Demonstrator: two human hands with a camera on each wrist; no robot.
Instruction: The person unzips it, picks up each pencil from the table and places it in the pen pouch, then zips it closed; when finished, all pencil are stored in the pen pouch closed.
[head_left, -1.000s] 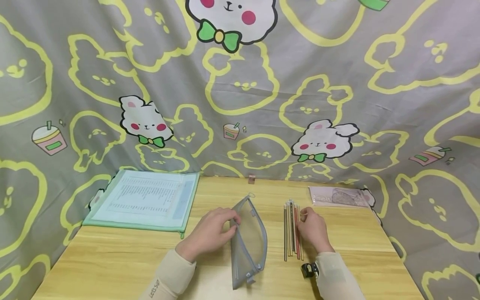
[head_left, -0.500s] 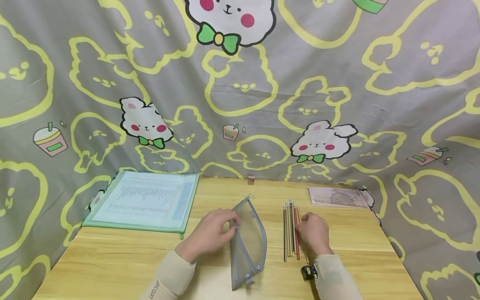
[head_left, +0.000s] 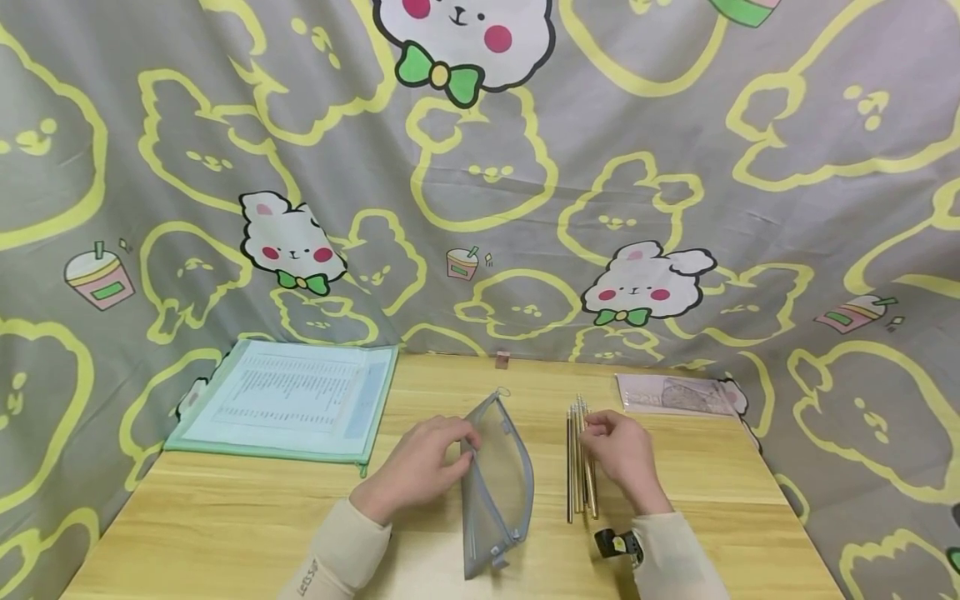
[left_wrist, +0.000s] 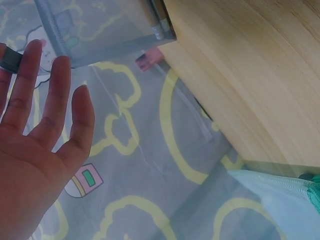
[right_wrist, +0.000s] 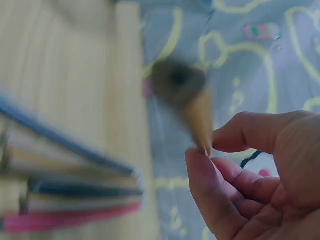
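Observation:
In the head view my left hand (head_left: 429, 462) pinches the left edge of a grey see-through zip pouch (head_left: 480, 525), which stands with its mouth spread. My right hand (head_left: 624, 454) holds a gold pencil (head_left: 590, 492) between thumb and fingertip, over a bundle of pencils (head_left: 573, 462) lying side by side on the table. In the right wrist view the pinched pencil (right_wrist: 199, 117) points its blurred end at the camera, apart from the loose pencils (right_wrist: 80, 200). Pencil ends (left_wrist: 159, 25) show at the pouch (left_wrist: 107, 32) in the left wrist view; whether inside or behind it I cannot tell.
A green-edged document folder (head_left: 281, 400) with a printed sheet lies at the table's left back. At the right back is a flat pale pink packet (head_left: 675, 393). The patterned curtain (head_left: 487, 208) rises behind the wooden table (head_left: 225, 525).
My right hand has shifted left across the pencils, bringing the gold pencil with it. The red pencil is now out of sight in the head view. My left hand and the pouch stay put.

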